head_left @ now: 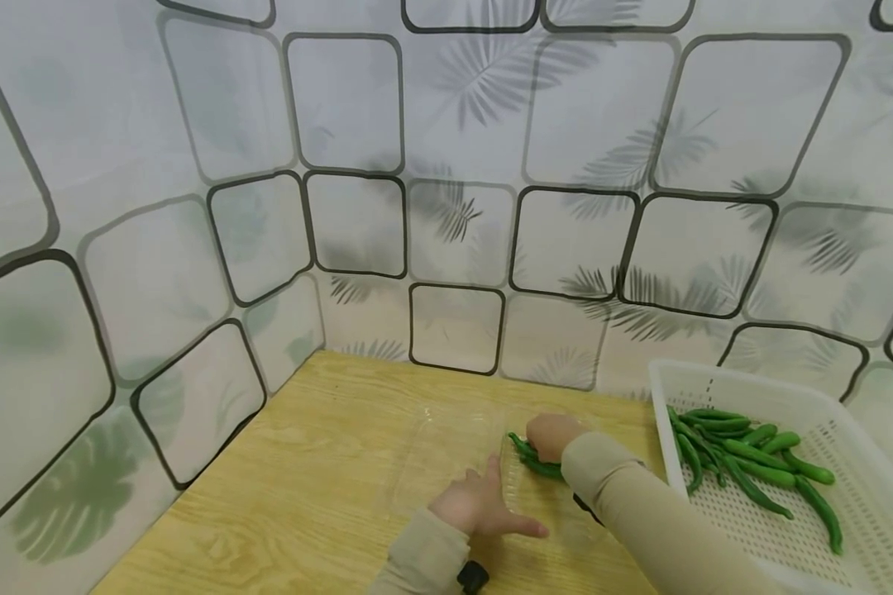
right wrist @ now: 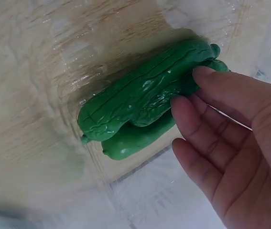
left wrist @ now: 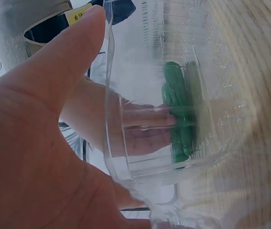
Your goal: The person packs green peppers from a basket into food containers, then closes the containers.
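A clear plastic clamshell container (head_left: 446, 450) lies opened flat on the wooden table in the head view. Several green peppers (right wrist: 140, 88) sit side by side in its right half, wrinkled and glossy in the right wrist view. My right hand (head_left: 554, 436) reaches down into that half and pinches one green pepper near its end, thumb above and fingertips along its side. My left hand (head_left: 476, 504), thumb and forefinger spread wide, rests at the near edge by the middle fold. In the left wrist view, the transparent wall (left wrist: 116, 157) stands just past the left thumb.
To the right stands a white perforated plastic basket (head_left: 662, 430) with several more green peppers (head_left: 759, 471) heaped toward its left side. A patterned curtain or sheet (head_left: 457, 330) bounds the wood-grain table (head_left: 283, 487) at the back and left.
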`<state>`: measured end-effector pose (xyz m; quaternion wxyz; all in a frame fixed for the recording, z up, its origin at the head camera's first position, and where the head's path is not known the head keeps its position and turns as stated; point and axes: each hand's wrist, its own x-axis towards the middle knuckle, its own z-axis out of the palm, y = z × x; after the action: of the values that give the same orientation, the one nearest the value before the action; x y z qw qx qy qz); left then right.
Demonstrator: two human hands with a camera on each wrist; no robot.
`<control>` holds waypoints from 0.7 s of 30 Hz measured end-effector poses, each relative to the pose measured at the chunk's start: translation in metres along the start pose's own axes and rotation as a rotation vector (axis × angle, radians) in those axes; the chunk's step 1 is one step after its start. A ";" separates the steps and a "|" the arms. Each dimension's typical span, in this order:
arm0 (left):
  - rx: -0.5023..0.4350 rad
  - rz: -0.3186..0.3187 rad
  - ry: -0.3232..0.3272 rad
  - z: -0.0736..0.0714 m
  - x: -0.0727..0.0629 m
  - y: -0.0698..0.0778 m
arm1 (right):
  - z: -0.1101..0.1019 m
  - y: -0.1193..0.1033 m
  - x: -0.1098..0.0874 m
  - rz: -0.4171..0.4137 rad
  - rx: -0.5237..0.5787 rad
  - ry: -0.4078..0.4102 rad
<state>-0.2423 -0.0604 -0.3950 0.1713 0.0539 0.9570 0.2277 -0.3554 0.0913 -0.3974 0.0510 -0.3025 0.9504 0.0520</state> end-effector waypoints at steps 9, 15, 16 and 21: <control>0.003 -0.001 -0.006 0.001 0.001 0.002 | -0.005 0.015 -0.002 -0.037 0.040 0.025; -0.006 0.005 0.014 0.003 0.000 -0.001 | -0.028 0.027 -0.005 -0.050 0.125 -0.021; -0.007 0.007 0.017 0.003 0.000 -0.001 | -0.033 0.029 -0.007 -0.055 0.133 -0.023; -0.002 0.007 0.022 0.003 -0.001 -0.001 | -0.060 0.044 -0.021 -0.038 0.221 -0.025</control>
<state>-0.2408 -0.0604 -0.3976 0.1600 0.0548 0.9584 0.2299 -0.3678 0.1317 -0.3324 0.0970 -0.3123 0.9437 -0.0504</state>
